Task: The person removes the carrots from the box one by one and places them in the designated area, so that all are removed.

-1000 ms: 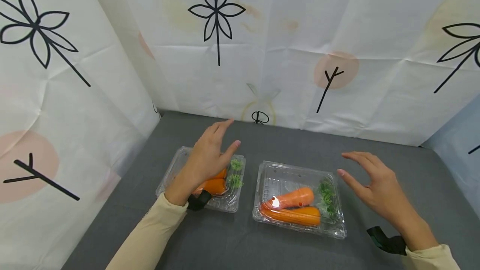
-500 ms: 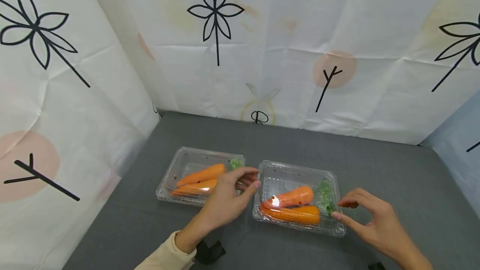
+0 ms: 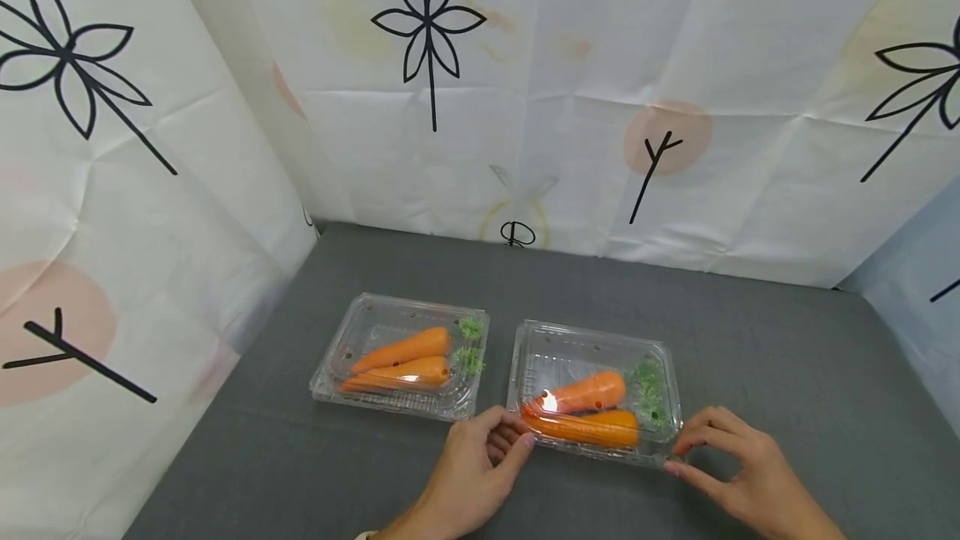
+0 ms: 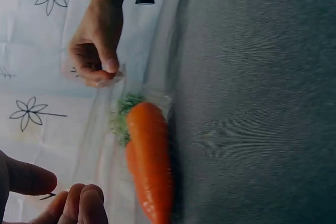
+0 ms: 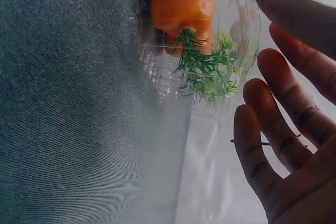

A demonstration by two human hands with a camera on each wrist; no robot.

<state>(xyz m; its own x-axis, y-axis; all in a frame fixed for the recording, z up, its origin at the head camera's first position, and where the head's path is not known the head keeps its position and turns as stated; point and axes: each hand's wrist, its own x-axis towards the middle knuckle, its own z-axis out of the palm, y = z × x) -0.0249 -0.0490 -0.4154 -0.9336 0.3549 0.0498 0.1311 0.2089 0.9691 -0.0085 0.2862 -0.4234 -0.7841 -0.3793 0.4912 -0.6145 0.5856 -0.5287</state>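
Note:
A clear plastic clamshell container [image 3: 558, 348] lies on the grey tabletop before me. Through its lid I see two carrots [image 3: 592, 430] with green tops [image 3: 649, 390]. My left hand [image 3: 474, 469] pinches its front left corner between thumb and curled fingers. At the front right corner, the thumb and forefinger of my right hand [image 3: 738, 461] pinch the rim. In the left wrist view the right hand [image 4: 97, 43] holds a bit of clear plastic edge. The right wrist view shows the fingers [image 5: 278, 93] around the rim, beside the green tops [image 5: 205, 72].
A second clear clamshell [image 3: 375, 319] with two carrots [image 3: 405, 350] and green tops [image 3: 470, 328] lies to the left, a small gap away. A white patterned cloth [image 3: 555, 107] hangs behind the table [image 3: 420, 261] and down its left side.
My left hand has come down from above the left clamshell to the right clamshell's front left corner. My right hand has lowered to its front right corner. The containers have hardly moved.

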